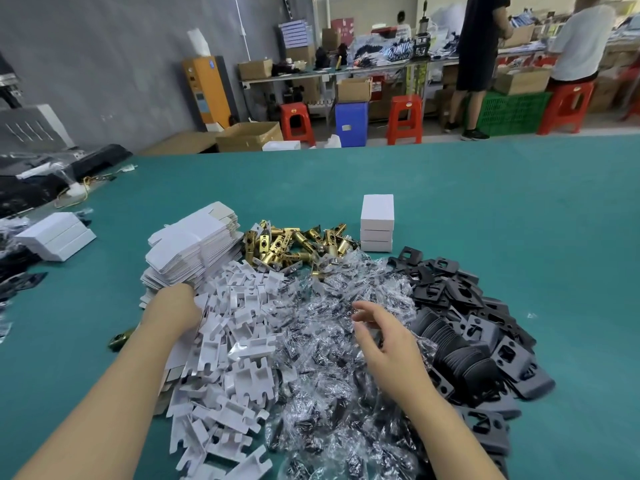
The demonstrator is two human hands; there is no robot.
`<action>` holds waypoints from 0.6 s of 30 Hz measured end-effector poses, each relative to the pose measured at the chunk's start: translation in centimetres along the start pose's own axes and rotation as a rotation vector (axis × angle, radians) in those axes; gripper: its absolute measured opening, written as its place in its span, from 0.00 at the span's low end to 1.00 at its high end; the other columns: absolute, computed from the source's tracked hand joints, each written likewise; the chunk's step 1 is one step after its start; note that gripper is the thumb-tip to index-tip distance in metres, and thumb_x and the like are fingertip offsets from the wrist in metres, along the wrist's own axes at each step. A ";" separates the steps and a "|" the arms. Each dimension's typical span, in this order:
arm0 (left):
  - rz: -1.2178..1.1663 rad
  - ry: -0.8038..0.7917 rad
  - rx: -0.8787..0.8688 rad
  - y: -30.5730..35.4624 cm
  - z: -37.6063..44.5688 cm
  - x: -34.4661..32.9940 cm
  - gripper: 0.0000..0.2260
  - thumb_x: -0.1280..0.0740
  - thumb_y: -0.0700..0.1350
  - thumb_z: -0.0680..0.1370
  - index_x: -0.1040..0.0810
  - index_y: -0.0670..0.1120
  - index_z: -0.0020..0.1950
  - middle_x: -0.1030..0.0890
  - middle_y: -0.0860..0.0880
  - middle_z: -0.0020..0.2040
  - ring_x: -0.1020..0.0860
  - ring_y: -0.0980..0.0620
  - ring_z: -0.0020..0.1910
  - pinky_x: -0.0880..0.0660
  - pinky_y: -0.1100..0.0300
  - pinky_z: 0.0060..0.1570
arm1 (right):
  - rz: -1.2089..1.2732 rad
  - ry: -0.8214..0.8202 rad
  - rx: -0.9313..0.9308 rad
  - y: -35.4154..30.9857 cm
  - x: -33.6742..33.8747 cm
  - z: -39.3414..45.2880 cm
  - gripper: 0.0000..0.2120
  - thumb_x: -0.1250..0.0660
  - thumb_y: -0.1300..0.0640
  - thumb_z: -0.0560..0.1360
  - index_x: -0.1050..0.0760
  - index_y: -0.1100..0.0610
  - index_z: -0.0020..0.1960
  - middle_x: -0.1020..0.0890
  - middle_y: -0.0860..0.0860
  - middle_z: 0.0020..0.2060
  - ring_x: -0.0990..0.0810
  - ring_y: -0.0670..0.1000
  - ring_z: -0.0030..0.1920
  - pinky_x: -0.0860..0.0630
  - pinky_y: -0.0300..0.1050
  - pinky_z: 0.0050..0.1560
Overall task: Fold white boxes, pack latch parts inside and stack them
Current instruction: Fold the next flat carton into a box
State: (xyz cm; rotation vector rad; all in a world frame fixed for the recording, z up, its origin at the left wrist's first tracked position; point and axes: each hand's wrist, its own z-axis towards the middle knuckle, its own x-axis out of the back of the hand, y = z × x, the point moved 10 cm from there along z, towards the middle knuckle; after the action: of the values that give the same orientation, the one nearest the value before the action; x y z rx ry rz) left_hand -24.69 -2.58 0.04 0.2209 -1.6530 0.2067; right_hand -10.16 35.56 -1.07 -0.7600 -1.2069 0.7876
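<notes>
Red stools [404, 119], a green crate [509, 112], perhaps an orange machine [207, 93].

Three folded white boxes [377, 223] stacked — two hands [384, 336].

I see my left hand [176, 306] and right hand [384, 336] bare, forearms uncovered, no gloves, rings or watch.

The table [485, 202] is covered in a matt green mat that looks like smooth felt or rubber. At ten o'clock of the heap, the flat box blanks [194, 247] are matt white card. At twelve o'clock the latches [291, 242] are shiny brass-coloured metal. The small bags [329, 341] are glossy clear plastic, crinkled. At three o'clock the plates [467, 323] are matt black.
</notes>
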 end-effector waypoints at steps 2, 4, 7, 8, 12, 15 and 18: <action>-0.005 0.020 -0.007 -0.2 0.0 0.0 0.14 0.31 0.43 0.77 0.20 0.45 0.63 0.17 0.44 0.57 0.23 0.43 0.51 0.27 0.56 0.46 | 0.001 0.003 0.002 0.0 0.0 0.0 0.17 0.36 0.51 0.82 0.28 0.45 0.71 0.21 0.36 0.54 0.21 0.39 0.55 0.20 0.50 0.61; 0.003 0.038 -0.017 -0.2 -0.1 0.1 0.16 0.30 0.47 0.77 0.21 0.45 0.64 0.17 0.45 0.57 0.21 0.43 0.55 0.27 0.56 0.47 | 0.002 0.003 0.000 0.0 0.1 0.0 0.17 0.36 0.52 0.82 0.28 0.46 0.71 0.21 0.36 0.54 0.21 0.39 0.55 0.20 0.50 0.60; 0.010 0.027 -0.023 0.0 -0.2 0.1 0.18 0.29 0.52 0.77 0.21 0.46 0.65 0.17 0.46 0.59 0.21 0.43 0.58 0.25 0.54 0.51 | 0.000 0.000 -0.007 0.1 0.1 0.0 0.16 0.36 0.52 0.82 0.28 0.45 0.70 0.21 0.36 0.54 0.21 0.38 0.55 0.20 0.49 0.61; 0.010 0.019 -0.025 0.1 -0.3 0.1 0.18 0.29 0.52 0.77 0.21 0.46 0.65 0.17 0.46 0.59 0.21 0.43 0.58 0.24 0.54 0.51 | 0.000 -0.002 -0.009 0.0 0.0 0.1 0.16 0.36 0.52 0.82 0.28 0.45 0.70 0.21 0.35 0.54 0.21 0.38 0.54 0.20 0.49 0.61; 0.025 0.003 -0.027 0.5 -0.3 0.3 0.16 0.29 0.49 0.77 0.20 0.45 0.63 0.17 0.45 0.58 0.24 0.45 0.50 0.25 0.55 0.50 | 0.003 -0.005 -0.014 0.0 0.0 0.1 0.16 0.36 0.53 0.83 0.28 0.45 0.70 0.21 0.36 0.54 0.21 0.38 0.53 0.19 0.49 0.60; 0.056 -0.004 -0.032 0.8 -0.4 0.3 0.15 0.29 0.48 0.77 0.20 0.45 0.62 0.17 0.45 0.56 0.23 0.45 0.51 0.24 0.55 0.50 | 0.004 -0.005 -0.015 0.0 0.1 0.1 0.16 0.36 0.53 0.83 0.28 0.46 0.70 0.21 0.36 0.54 0.21 0.38 0.54 0.20 0.48 0.61; 0.087 -0.013 -0.045 0.9 -0.4 0.3 0.12 0.30 0.47 0.78 0.19 0.44 0.59 0.18 0.47 0.50 0.24 0.46 0.47 0.26 0.56 0.45 | 0.011 -0.001 -0.014 0.0 0.1 0.1 0.16 0.36 0.53 0.83 0.28 0.45 0.70 0.21 0.36 0.54 0.22 0.37 0.55 0.20 0.48 0.61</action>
State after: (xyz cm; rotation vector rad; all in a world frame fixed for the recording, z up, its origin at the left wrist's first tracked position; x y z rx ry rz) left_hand -24.56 -1.57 0.40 0.1167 -1.6802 0.2335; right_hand -10.21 35.67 -0.95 -0.7780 -1.2109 0.7890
